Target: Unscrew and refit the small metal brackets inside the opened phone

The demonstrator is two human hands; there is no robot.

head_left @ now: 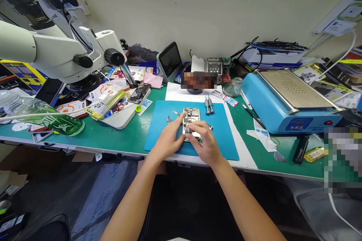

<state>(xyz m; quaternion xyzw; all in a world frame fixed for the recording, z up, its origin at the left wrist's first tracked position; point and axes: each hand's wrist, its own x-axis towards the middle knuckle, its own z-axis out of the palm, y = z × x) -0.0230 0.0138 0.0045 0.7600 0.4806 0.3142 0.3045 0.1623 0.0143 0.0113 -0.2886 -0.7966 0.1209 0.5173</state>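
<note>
An opened phone [192,113] with its inner parts bare lies on a blue mat [161,135]. My left hand [169,139] grips the phone along its left edge, fingers reaching up the side and thumb near the lower corner. Over the lower half of the phone, my right hand [206,143] pinches a small screwdriver [189,130], seen almost end-on; its tip is hidden. Small loose phone parts [169,119] rest on the mat left of the phone, and another small part [210,127] shows just beyond my right hand. Two more screwdrivers [209,105] are at the mat's far edge.
A microscope [85,56] overhangs the left side, near a green plastic bottle [62,120] and an opened phone [139,93] on the microscope base. A blue heating machine [283,109] occupies the right. Behind the mat are a glass jar [233,87] and a tilted screen [170,60].
</note>
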